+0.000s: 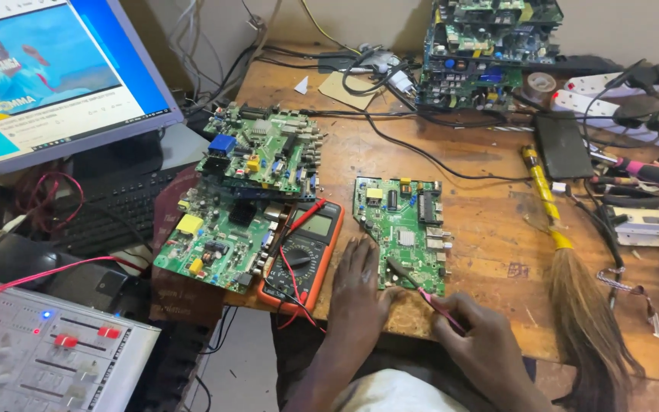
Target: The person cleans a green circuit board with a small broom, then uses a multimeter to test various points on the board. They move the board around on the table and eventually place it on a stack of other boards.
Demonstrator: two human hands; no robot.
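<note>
A green circuit board (402, 229) lies flat on the wooden bench in front of me. My right hand (478, 339) is shut on a red-handled probe (425, 288), and its dark tip touches the board's lower left part. My left hand (358, 286) rests flat on the bench, fingers together, touching the board's left edge. Just left of that hand sits an orange multimeter (306, 252) with red and black leads draped over it.
Two more circuit boards (257, 149) (215, 240) lie left of the multimeter. A stack of boards (490, 46) stands at the back. A small broom (573, 297) lies at right near a black box (564, 146) and power strips. A monitor (55, 76), keyboard and mixer (40, 358) fill the left side.
</note>
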